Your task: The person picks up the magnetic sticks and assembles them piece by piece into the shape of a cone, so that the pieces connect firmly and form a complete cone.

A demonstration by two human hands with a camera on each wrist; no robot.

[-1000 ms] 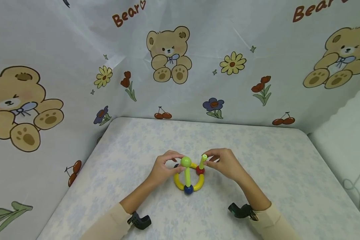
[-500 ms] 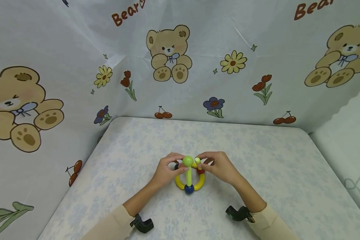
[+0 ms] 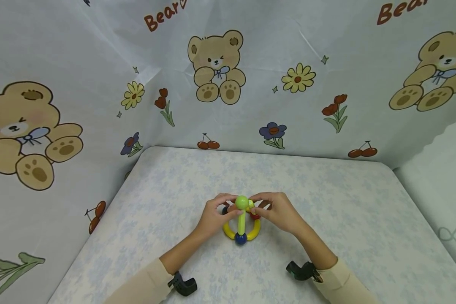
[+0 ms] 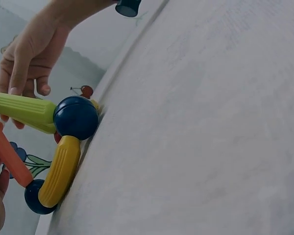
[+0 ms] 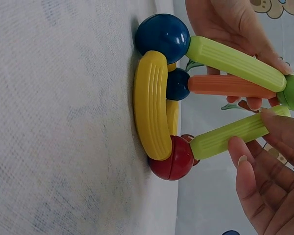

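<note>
A magnetic ball-and-stick frame stands on the table, with yellow curved sticks (image 5: 154, 105) forming its ring. From a blue ball (image 3: 240, 238) a green stick (image 5: 237, 62) leans up to a green ball (image 3: 242, 202); an orange stick (image 5: 230, 85) leans up to it as well. My left hand (image 3: 214, 216) pinches around this top joint, thumb near the green ball. My right hand (image 3: 280, 211) pinches a second green stick (image 5: 225, 135) between thumb and fingers. Its lower end sits on a red ball (image 5: 174, 159); its upper end is close to the green ball, contact unclear.
The frame rests near the middle of a pale patterned table (image 3: 167, 177). A bear-print cloth (image 3: 247, 118) hangs behind and at the left. A thin cord (image 3: 450, 240) lies at the far right. Black wrist cameras (image 3: 184, 285) sit on both wrists.
My right hand has moved left, tilting the second green stick inward toward the green ball. My left hand stays at the top joint, with a slight shift right in view.
</note>
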